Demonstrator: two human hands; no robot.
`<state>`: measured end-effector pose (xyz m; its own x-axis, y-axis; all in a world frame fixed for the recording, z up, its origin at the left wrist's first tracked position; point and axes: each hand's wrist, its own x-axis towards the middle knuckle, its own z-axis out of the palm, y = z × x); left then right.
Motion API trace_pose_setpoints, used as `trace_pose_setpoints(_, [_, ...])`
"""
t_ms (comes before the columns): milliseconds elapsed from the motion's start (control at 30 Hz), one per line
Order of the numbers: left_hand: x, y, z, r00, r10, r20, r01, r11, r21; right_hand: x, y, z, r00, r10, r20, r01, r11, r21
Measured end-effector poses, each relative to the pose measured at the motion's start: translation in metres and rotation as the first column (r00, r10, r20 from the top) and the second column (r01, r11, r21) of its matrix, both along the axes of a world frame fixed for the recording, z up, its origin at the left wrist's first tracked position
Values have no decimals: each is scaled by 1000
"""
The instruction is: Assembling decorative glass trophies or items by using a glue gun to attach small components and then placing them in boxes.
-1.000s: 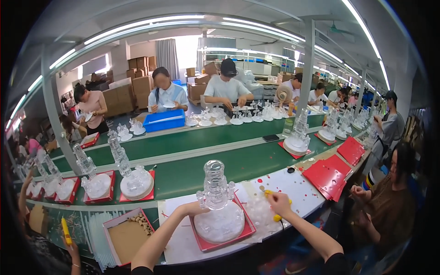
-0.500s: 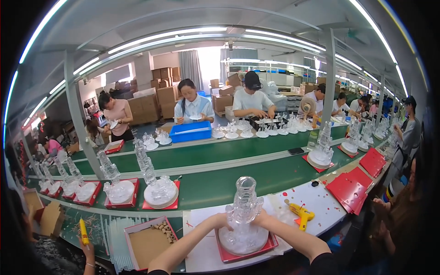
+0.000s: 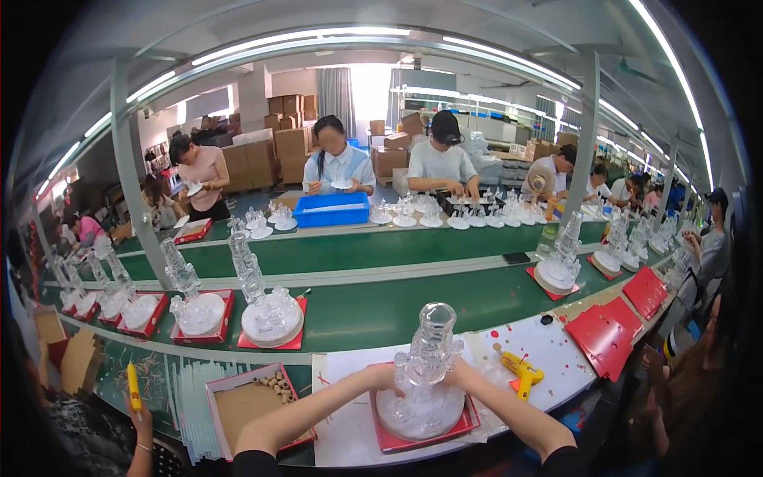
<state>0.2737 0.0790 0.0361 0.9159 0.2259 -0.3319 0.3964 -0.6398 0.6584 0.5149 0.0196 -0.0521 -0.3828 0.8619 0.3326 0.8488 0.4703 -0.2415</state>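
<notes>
A clear plastic tower model (image 3: pixel 429 350) stands upright on a white round base (image 3: pixel 420 415), which rests in a shallow red box (image 3: pixel 463 423) on the white work surface. My left hand (image 3: pixel 387 380) is closed around the model's lower left side. On the opposite side, my right hand (image 3: pixel 456 374) grips the same model, its fingertips partly hidden behind the clear parts. To the right of my right hand lies a yellow glue gun (image 3: pixel 522 375). A tray (image 3: pixel 250 413) holding small tan cylinders sits left of my left forearm.
Beyond my bench runs a green conveyor belt (image 3: pixel 373 310) bearing more tower models (image 3: pixel 272 316) in red boxes. Flat red sheets (image 3: pixel 604 338) lie right. Clear sticks (image 3: pixel 199 405) lie left, near a co-worker's hand with a yellow glue gun (image 3: pixel 133 387). Co-workers stand beyond a blue bin (image 3: pixel 332 209).
The view has shifted slightly, so the far side sits a little differently in the picture. Both my hands stay on the tower model, which remains in its red box.
</notes>
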Motion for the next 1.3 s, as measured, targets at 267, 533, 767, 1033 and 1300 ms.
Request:
trace_pose_setpoints(267, [-11,-8,15,986,121,-112,-109,988,112,-24,-26,29,973,-85,-213,82,996,-22])
trace_pose_setpoints(533, [-10,46,-82,977,139,163,-131,990,-57,-19,-3,56,981,8,-194,-51,975,-218])
trace_pose_setpoints(767, [-127,-101,-18,695,530,487,-533,833,-145,-14,-145,116,831,-426,-357,420,902,-98])
trace_pose_setpoints(1033, [-104,-184,-28,924,-36,380,-172,850,499,-37,-205,76,978,-24,207,68,976,-207])
trace_pose_setpoints(1300, [-92,-186,-37,922,-11,387,-175,879,443,-26,-207,43,987,6,159,-2,1000,-29])
